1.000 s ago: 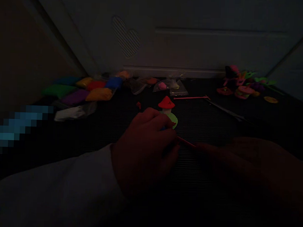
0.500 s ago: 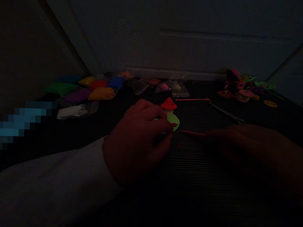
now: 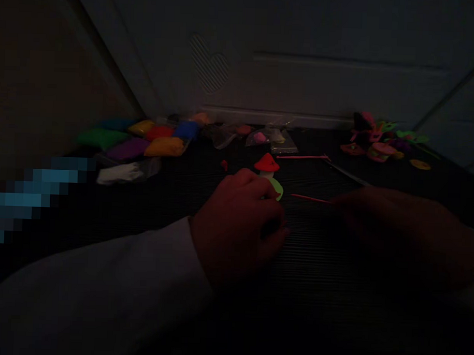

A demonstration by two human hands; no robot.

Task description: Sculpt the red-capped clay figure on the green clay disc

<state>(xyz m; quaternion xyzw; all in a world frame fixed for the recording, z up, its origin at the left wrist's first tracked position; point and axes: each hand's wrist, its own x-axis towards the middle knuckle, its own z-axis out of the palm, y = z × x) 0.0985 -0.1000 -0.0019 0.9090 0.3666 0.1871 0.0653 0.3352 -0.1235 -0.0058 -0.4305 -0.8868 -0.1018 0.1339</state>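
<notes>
My left hand point(image 3: 245, 224) is low over the dark table with its thumb and fingers drawn together. Whatever lies between its fingertips is too dark to make out. Just beyond its knuckles stands a clay mushroom with a red cap point(image 3: 267, 163) and a pale stem. A flat light green clay disc point(image 3: 276, 189) is in front of the mushroom, partly covered by my left fingers. My right hand point(image 3: 406, 235) is closed around a thin pink modelling tool point(image 3: 312, 199), whose tip points left toward the disc.
Bagged coloured clay point(image 3: 164, 146) is heaped at the back left. A second pink tool point(image 3: 302, 157) and scissors point(image 3: 348, 173) lie behind my right hand. Finished clay figures point(image 3: 381, 150) stand at the back right. A small red scrap point(image 3: 224, 165) lies behind my left hand.
My left hand has moved right and covers the spot where a thin red strip lay. The red scrap behind it has come into view. The tool in my right hand has risen slightly.
</notes>
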